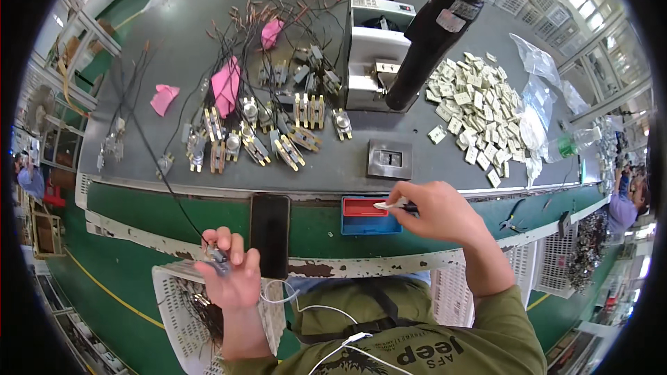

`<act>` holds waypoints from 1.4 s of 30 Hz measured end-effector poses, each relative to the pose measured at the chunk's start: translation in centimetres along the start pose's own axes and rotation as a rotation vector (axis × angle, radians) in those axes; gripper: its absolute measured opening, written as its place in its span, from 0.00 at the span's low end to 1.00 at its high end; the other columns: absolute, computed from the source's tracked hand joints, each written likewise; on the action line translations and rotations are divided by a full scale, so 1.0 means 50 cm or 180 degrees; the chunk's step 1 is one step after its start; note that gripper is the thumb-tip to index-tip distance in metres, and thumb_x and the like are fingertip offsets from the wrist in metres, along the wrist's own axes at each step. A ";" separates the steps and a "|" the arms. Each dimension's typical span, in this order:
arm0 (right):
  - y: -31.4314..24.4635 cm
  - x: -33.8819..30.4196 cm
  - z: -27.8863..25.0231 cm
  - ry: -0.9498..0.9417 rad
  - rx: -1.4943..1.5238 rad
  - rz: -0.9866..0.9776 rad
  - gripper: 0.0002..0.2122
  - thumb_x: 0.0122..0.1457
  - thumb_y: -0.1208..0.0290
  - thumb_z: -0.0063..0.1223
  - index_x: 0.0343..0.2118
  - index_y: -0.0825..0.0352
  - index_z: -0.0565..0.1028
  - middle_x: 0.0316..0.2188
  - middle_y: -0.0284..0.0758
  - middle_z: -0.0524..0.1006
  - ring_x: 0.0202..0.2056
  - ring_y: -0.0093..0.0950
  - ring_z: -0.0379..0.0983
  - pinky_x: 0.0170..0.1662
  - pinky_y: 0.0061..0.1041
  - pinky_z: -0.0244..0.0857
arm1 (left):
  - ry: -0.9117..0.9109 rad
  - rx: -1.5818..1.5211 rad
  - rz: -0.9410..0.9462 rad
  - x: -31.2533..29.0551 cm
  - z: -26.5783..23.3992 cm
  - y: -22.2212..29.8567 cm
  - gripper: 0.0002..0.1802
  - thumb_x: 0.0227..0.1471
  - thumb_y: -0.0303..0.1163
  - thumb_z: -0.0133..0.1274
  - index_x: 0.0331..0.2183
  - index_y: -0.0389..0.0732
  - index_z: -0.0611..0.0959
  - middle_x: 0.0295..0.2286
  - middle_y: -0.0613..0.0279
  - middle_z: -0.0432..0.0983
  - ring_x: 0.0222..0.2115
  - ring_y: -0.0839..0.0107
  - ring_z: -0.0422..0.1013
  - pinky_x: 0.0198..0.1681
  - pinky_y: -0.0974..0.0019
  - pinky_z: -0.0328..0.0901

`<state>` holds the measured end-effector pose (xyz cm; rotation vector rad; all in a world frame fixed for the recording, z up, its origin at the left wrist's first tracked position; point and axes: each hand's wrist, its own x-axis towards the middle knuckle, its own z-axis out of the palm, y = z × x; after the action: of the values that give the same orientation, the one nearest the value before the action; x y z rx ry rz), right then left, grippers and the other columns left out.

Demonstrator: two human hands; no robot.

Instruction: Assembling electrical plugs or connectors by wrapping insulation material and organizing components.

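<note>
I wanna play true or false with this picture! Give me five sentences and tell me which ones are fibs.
1. The left hand holds a small metal part on a dark wire. True.
2. The right hand is holding the pliers. False: it pinches something small and white; the pliers lie farther right.
3. The smartphone lies left of the blue tray. True.
4. The crumpled scraps are green. False: they are pink.
5. The heap of off-white blocks lies right of the black tube. True.
</note>
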<state>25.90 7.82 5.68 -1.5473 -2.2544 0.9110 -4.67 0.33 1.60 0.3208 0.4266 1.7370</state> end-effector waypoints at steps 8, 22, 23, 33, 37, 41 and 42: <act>0.022 0.044 0.053 -0.0763 -0.1187 -0.0194 0.06 0.52 0.66 0.49 0.29 0.62 0.74 0.18 0.40 0.75 0.23 0.40 0.72 0.28 0.38 0.65 | -0.0883 0.1828 -0.0078 -0.017 -0.010 -0.030 0.33 0.39 0.42 0.65 0.45 0.40 0.70 0.34 0.59 0.72 0.36 0.68 0.67 0.37 0.66 0.64; 0.015 0.012 0.003 -0.0370 0.0772 0.0085 0.05 0.49 0.74 0.56 0.30 0.66 0.75 0.19 0.35 0.76 0.19 0.25 0.72 0.24 0.21 0.62 | -0.0828 0.2169 -0.0419 -0.005 -0.004 -0.059 0.31 0.39 0.30 0.66 0.44 0.40 0.66 0.41 0.48 0.71 0.43 0.58 0.70 0.45 0.58 0.69; 0.016 0.006 0.003 -0.0289 0.1137 0.0164 0.06 0.49 0.75 0.57 0.30 0.67 0.75 0.19 0.34 0.76 0.19 0.20 0.70 0.24 0.18 0.61 | -0.0870 0.2144 -0.0495 -0.002 -0.005 -0.061 0.30 0.38 0.25 0.65 0.43 0.39 0.67 0.41 0.48 0.70 0.43 0.57 0.70 0.46 0.57 0.68; -0.054 -0.031 0.021 -0.0056 0.2034 -0.0735 0.07 0.48 0.77 0.56 0.32 0.67 0.75 0.23 0.32 0.77 0.22 0.19 0.72 0.27 0.18 0.65 | -0.1176 0.2176 -0.0543 0.004 0.027 -0.100 0.28 0.38 0.26 0.66 0.41 0.39 0.68 0.41 0.47 0.71 0.44 0.56 0.70 0.46 0.57 0.68; -0.060 -0.025 0.045 -0.0096 0.2054 -0.0786 0.06 0.49 0.78 0.56 0.31 0.67 0.75 0.22 0.32 0.77 0.21 0.19 0.73 0.26 0.18 0.64 | -0.1263 0.2155 -0.0589 -0.002 0.034 -0.103 0.28 0.38 0.25 0.66 0.41 0.40 0.68 0.41 0.46 0.71 0.45 0.56 0.70 0.46 0.58 0.69; -0.062 -0.024 0.048 -0.0033 0.1993 -0.0822 0.06 0.48 0.79 0.56 0.31 0.67 0.76 0.22 0.30 0.78 0.20 0.16 0.72 0.24 0.17 0.63 | -0.1408 0.2131 -0.0596 -0.003 0.034 -0.100 0.27 0.38 0.23 0.65 0.40 0.40 0.68 0.41 0.44 0.71 0.45 0.56 0.69 0.46 0.59 0.69; -0.062 -0.025 0.050 -0.0047 0.1997 -0.0835 0.06 0.48 0.79 0.56 0.31 0.67 0.76 0.22 0.30 0.78 0.20 0.16 0.72 0.24 0.17 0.63 | -0.1396 0.2138 -0.0583 -0.003 0.032 -0.098 0.27 0.38 0.23 0.65 0.40 0.40 0.68 0.41 0.44 0.71 0.45 0.56 0.69 0.46 0.59 0.69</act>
<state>22.75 5.09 5.84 -0.9461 -1.8505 1.3698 0.36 1.23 0.82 1.0845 0.6819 1.2532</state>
